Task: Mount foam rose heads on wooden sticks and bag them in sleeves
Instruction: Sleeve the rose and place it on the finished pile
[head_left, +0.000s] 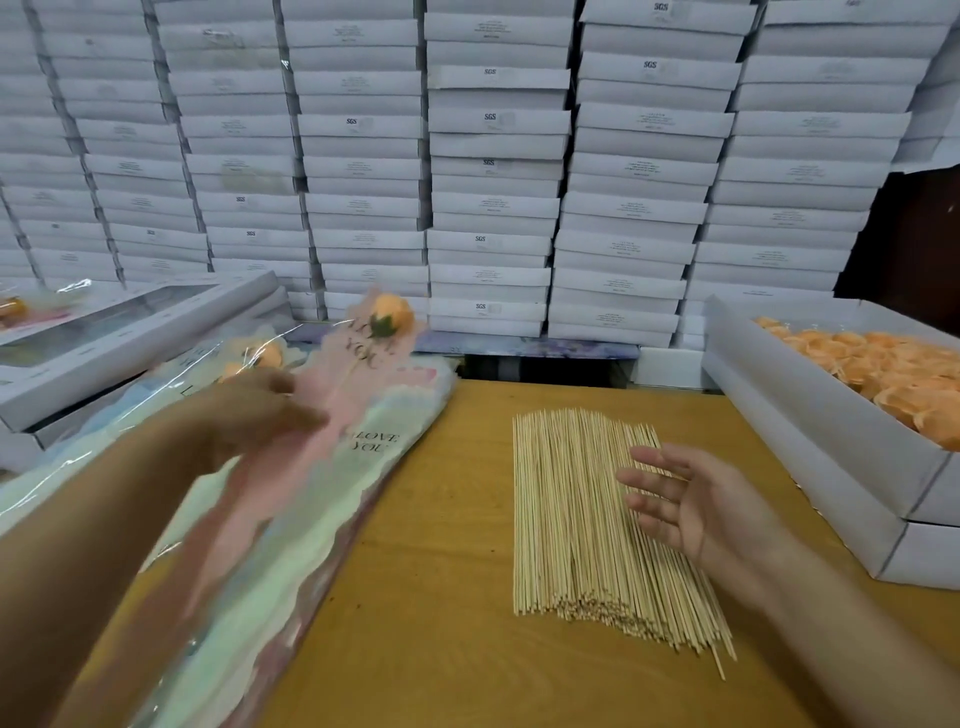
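Note:
My left hand (270, 408) reaches over the stack of pastel "I LOVE YOU" sleeves (332, 509) and holds a pink sleeve with an orange foam rose (390, 317) on a stick inside it. The rose end is raised and points away from me; the hand and the sleeve are blurred. Other sleeved roses (260, 358) lie just beyond the hand. My right hand (691, 501) hovers open, palm facing left, over the right side of the pile of wooden sticks (576, 519) and holds nothing.
A white box (810, 421) full of orange rose heads (893, 374) stands on the right. Flat windowed boxes (130, 338) lie at the left. White cartons (493, 156) are stacked as a wall behind the wooden table (441, 597).

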